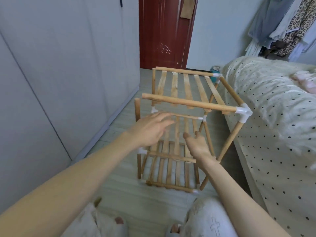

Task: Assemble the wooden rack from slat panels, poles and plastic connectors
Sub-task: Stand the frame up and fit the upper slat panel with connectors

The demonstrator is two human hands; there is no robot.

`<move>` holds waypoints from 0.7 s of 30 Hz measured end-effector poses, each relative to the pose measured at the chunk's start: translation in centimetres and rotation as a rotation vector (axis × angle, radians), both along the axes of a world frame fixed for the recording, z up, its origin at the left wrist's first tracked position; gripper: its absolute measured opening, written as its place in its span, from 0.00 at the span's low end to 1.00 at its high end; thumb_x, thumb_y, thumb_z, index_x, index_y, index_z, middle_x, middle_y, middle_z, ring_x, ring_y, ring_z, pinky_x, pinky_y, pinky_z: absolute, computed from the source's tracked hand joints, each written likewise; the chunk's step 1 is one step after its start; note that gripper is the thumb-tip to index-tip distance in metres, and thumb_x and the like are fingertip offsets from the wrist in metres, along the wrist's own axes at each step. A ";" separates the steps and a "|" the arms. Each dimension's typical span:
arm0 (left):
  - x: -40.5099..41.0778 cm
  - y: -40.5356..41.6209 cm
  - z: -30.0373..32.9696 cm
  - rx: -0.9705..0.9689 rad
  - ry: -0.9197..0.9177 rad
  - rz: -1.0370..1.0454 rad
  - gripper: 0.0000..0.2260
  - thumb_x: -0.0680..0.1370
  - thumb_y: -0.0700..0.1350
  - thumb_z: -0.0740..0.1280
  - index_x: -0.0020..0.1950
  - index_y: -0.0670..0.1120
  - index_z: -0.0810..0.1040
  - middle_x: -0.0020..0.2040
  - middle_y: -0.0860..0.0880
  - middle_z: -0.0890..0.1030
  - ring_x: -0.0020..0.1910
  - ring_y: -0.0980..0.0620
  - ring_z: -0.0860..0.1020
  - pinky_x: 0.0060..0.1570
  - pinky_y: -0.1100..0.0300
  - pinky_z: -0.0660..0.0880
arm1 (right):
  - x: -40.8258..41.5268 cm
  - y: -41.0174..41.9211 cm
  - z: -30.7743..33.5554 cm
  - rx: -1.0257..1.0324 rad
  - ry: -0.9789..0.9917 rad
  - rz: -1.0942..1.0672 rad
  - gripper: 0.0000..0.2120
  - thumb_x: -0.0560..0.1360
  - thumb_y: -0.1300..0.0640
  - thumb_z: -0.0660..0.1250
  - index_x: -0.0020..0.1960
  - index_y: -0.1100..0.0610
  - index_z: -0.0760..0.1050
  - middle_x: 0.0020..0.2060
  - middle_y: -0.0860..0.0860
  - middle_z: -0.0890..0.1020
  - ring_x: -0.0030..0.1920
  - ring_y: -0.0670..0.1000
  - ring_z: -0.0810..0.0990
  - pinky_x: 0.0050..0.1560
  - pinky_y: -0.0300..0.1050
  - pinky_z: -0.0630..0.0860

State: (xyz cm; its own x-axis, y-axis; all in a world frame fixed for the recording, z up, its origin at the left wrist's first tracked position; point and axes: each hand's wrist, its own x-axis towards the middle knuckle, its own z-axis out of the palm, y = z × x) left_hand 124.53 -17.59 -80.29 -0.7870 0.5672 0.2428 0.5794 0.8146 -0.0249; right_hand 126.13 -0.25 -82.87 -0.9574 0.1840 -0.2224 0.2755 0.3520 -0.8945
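Floor (119, 189): pale grey-green boards, running from the near edge to a dark red door (164, 31) at the far end.
Left side: grey wardrobe panels (59, 65), floor to top of view.
Right side: bed (273, 117) under a cream cover with dark dots, just beside the rack; clothes (290, 23) hanging above it in the far corner, one piece leopard-print.
Wooden rack (179, 125): standing upright on the floor between wardrobe and bed, three tiers of slat panels.
Top slat panel (188, 86): fitted at its right end into white plastic connectors (243, 112); left ends of its rails bare, not joined to anything.
Loose-topped pole (137, 110): upright at the near left corner, top end bare, close to the free rail end but apart from it.
Lower tiers: joined with small white connectors at the corners; bottom panel just above the floor.
Left hand (152, 129): palm down, fingers straight and spread, holding nothing, in front of the middle tier; contact unclear.
Right hand (198, 144): palm turned up, fingers loosely extended, holding nothing, in front of the middle tier.
Near edge: knees in pale trousers.
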 end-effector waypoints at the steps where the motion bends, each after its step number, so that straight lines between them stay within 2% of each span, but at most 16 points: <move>1: 0.5 -1.5 -0.1 0.038 -0.064 0.033 0.20 0.81 0.41 0.56 0.73 0.49 0.64 0.73 0.48 0.63 0.73 0.50 0.61 0.69 0.54 0.61 | 0.5 -1.6 -0.1 0.031 -0.016 0.131 0.29 0.80 0.49 0.57 0.76 0.57 0.53 0.71 0.56 0.66 0.68 0.57 0.68 0.67 0.51 0.66; 4: 1.0 -6.8 -1.1 0.135 -0.166 0.169 0.16 0.81 0.42 0.56 0.68 0.48 0.70 0.65 0.49 0.73 0.64 0.49 0.72 0.59 0.56 0.69 | 0.9 -6.0 -0.6 0.180 -0.035 0.436 0.24 0.81 0.50 0.56 0.74 0.56 0.58 0.69 0.55 0.69 0.68 0.56 0.69 0.66 0.45 0.64; 7: 0.7 -11.9 -3.5 0.211 -0.170 0.300 0.14 0.81 0.43 0.56 0.65 0.48 0.74 0.62 0.48 0.77 0.60 0.47 0.75 0.57 0.56 0.71 | -0.4 -9.9 -1.5 0.307 -0.072 0.631 0.19 0.81 0.52 0.55 0.70 0.58 0.67 0.66 0.55 0.73 0.65 0.56 0.72 0.65 0.45 0.67; 9: 0.3 -14.9 -6.2 0.245 -0.266 0.369 0.14 0.81 0.42 0.57 0.65 0.46 0.74 0.62 0.47 0.77 0.59 0.46 0.75 0.57 0.58 0.70 | -1.5 -12.8 -2.7 0.364 -0.096 0.734 0.17 0.81 0.52 0.56 0.65 0.59 0.72 0.63 0.56 0.76 0.63 0.56 0.73 0.63 0.48 0.69; 11: 0.2 -17.4 -10.0 0.243 -0.405 0.447 0.14 0.81 0.42 0.57 0.66 0.45 0.73 0.63 0.46 0.76 0.59 0.46 0.75 0.56 0.59 0.68 | -2.3 -14.9 -4.1 0.371 -0.125 0.809 0.17 0.81 0.52 0.56 0.64 0.60 0.73 0.62 0.57 0.77 0.62 0.55 0.74 0.62 0.49 0.70; 15: -0.8 -23.2 -19.7 0.287 -0.615 0.628 0.16 0.81 0.43 0.56 0.69 0.45 0.69 0.68 0.44 0.70 0.66 0.47 0.70 0.64 0.56 0.67 | -6.0 -20.6 -9.1 0.439 -0.194 0.920 0.18 0.81 0.51 0.54 0.66 0.59 0.72 0.65 0.56 0.74 0.57 0.52 0.73 0.62 0.45 0.68; 18: -1.2 -25.8 -26.1 0.354 -0.712 0.723 0.18 0.81 0.42 0.56 0.71 0.44 0.64 0.71 0.44 0.65 0.70 0.46 0.64 0.66 0.58 0.62 | -8.9 -24.7 -15.2 0.533 -0.232 0.959 0.20 0.82 0.51 0.52 0.68 0.60 0.69 0.67 0.57 0.72 0.66 0.56 0.70 0.62 0.42 0.65; 21: -2.3 -28.1 -32.4 0.382 -0.732 0.838 0.21 0.81 0.42 0.56 0.74 0.44 0.59 0.74 0.44 0.59 0.73 0.46 0.59 0.69 0.57 0.59 | -11.4 -27.5 -22.9 0.649 -0.260 1.013 0.23 0.82 0.51 0.50 0.74 0.60 0.59 0.72 0.57 0.65 0.71 0.56 0.64 0.67 0.43 0.60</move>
